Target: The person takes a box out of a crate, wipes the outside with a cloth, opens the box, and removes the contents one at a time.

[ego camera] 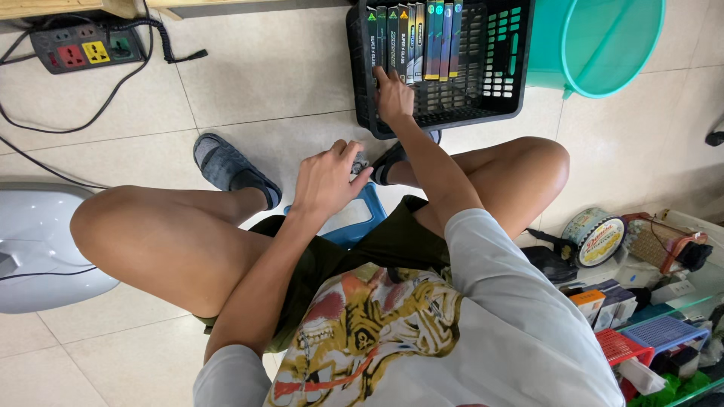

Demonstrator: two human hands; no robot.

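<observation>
pinching a small dark object (pixel 360 163) between thumb and curled fingers, left hand (pixel 326 181) low over the blue stool (pixel 360 218), well short of the black crate (pixel 445 64). too small and too hidden to name, that object. right hand (pixel 394 94) stretched out into the crate, fingertips spread and pressed against the lower ends of the slim boxes (pixel 411 41) standing upright in a row along the crate's far-left side. roughly half the crate filled with that row, by the look of it; right half bare, grid floor showing. so, judged from that, partway through, plenty of room left beside the row. right arm long and nearly straight, running forward across the right knee to the crate's near wall; left arm bent at the elbow, wrist cocked, hand held short of the crate. teal bucket (pixel 603 41) just right of the crate, power strip (pixel 87 49) well off to its left.
</observation>
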